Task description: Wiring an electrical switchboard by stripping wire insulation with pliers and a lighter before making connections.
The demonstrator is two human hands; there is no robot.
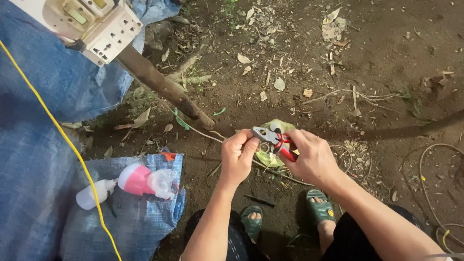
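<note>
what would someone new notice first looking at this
The eye lands on the two hands at centre: the right hand grips red-handled pliers while the left hand pinches something at their metal nose, too small to tell. To the left, a pink and white bulb lies on a blue tarp, crossed by a yellow cable. At top left a white socket board sits on a wooden post above the bare dirt.
</note>
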